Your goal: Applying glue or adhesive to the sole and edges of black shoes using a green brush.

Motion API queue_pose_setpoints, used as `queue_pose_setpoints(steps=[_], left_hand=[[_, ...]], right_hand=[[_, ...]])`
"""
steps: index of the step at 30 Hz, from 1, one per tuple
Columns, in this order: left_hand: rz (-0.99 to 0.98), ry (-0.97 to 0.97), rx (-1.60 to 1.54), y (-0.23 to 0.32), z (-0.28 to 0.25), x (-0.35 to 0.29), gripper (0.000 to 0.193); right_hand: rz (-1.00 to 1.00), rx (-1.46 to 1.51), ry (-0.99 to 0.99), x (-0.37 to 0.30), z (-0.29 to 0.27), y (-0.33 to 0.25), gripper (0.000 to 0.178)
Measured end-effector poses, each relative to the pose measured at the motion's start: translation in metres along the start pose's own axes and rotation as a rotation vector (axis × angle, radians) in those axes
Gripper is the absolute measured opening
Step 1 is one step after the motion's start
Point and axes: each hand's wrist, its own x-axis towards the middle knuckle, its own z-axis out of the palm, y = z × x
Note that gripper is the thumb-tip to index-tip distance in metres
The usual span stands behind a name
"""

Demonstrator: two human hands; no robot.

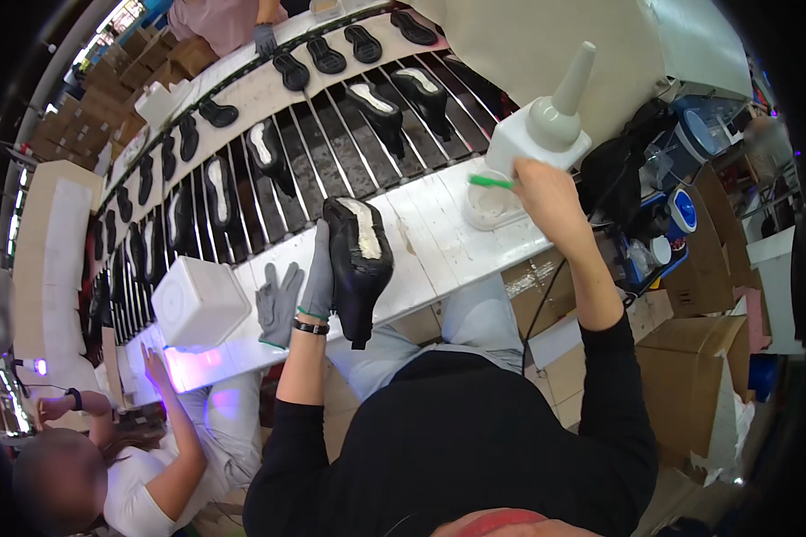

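A white slatted worktop [439,242] runs in front of the person, its boards scuffed and stained. On it lie a spare grey glove [278,304], a white boxy container [199,302] off to the left, and a shallow white bowl [491,204] near the right end. A white bottle with a tall cone nozzle [546,125] stands just behind the bowl. Beyond the worktop a conveyor of dark bars [331,152] carries black shoes with pale soles [381,107], and a pale belt behind it [260,85] carries black soles [327,55] in a row.
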Motion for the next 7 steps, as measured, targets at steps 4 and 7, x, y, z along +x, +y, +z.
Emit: queue_pose_setpoints(steps=[4, 7], left_hand=[[0.193, -0.042, 0.070, 0.009, -0.008, 0.018, 0.071], [0.283, -0.048, -0.057, 0.021, -0.022, 0.045, 0.071]], right_hand=[[0.101, -0.121, -0.128, -0.029, 0.049, 0.011, 0.004], [0.161, -0.142, -0.194, -0.032, 0.065, 0.006, 0.012]])
